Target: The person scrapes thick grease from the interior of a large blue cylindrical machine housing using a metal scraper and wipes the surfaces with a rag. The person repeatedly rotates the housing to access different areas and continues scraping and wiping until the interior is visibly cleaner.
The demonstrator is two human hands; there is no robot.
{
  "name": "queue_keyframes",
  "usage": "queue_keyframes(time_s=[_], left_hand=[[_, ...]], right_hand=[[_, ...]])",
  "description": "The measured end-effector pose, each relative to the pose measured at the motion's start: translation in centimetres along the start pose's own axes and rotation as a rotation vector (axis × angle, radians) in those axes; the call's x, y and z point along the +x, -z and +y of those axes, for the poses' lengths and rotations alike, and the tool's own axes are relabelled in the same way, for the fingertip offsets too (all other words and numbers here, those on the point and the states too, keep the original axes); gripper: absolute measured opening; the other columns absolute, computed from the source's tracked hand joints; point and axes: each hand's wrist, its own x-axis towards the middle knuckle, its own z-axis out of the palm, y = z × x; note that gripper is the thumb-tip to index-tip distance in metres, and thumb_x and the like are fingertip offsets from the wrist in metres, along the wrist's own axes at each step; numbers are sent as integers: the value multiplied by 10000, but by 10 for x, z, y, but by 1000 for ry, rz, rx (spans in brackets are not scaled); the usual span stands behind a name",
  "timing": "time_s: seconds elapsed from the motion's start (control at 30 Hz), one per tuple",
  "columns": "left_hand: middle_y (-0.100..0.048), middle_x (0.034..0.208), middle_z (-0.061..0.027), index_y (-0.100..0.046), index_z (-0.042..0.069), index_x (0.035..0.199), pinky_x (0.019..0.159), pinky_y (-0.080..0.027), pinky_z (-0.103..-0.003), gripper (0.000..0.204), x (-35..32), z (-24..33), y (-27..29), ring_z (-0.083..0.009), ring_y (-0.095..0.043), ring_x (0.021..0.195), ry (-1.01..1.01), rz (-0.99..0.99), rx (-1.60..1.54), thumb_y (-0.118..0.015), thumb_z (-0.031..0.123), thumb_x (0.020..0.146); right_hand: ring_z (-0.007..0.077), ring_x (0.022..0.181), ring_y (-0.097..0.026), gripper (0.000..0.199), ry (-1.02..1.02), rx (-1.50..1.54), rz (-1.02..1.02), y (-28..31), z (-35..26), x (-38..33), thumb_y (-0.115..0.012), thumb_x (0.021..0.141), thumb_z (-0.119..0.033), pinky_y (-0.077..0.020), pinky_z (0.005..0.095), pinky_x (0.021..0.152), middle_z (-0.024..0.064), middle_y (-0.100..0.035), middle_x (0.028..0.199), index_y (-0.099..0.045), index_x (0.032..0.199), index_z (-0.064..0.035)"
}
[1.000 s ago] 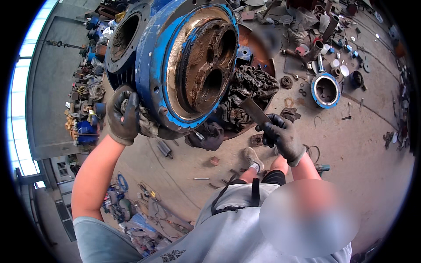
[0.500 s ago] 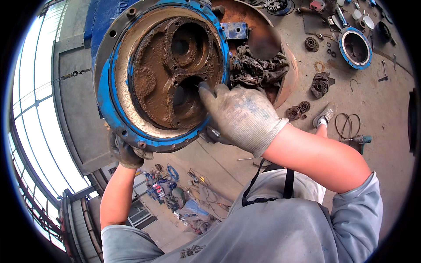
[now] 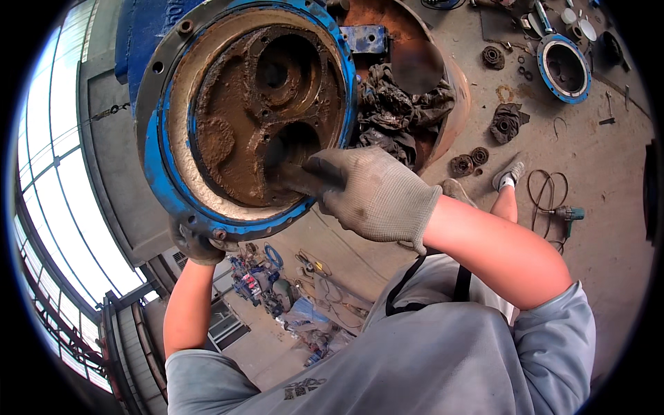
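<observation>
A workshop: machine parts point(image 3: 508, 123) and tools strewn over concrete floor point(image 3: 595, 166).

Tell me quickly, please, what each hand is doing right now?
Left hand: closed on the blue flange rim.
Right hand: closed on a flat scraper blade against the rusty face.

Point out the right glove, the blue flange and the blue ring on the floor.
right glove point(image 3: 377, 197), head view, back of the hand.
blue flange point(image 3: 155, 187), head view, lower left rim.
blue ring point(image 3: 585, 75), head view, right rim.
</observation>
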Motion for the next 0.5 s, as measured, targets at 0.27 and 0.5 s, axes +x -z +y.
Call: queue_keyframes(time_s=[0.27, 0.5], left_hand=[[-510, 1619, -281, -291, 79, 1735, 1167, -448, -680, 985, 6, 5, 2, -547, -556, 1403, -52, 57, 37, -632, 647, 1006], [-516, 1614, -280, -298, 64, 1729, 1172, -444, -679, 988, 30, 9, -3, -541, -550, 1411, -89, 53, 28, -637, 642, 1003]], right_hand=[[501, 987, -748, 245, -43, 95, -124, 3, -16, -7, -634, 986, -52, -597, 572, 829, 336, -746, 981, -606, 1205, 54], [485, 984, -752, 339, 115, 351, 33, -11, -9, -4, -638, 1043, -137, -605, 512, 840, 292, -758, 1047, -615, 1278, 106]])
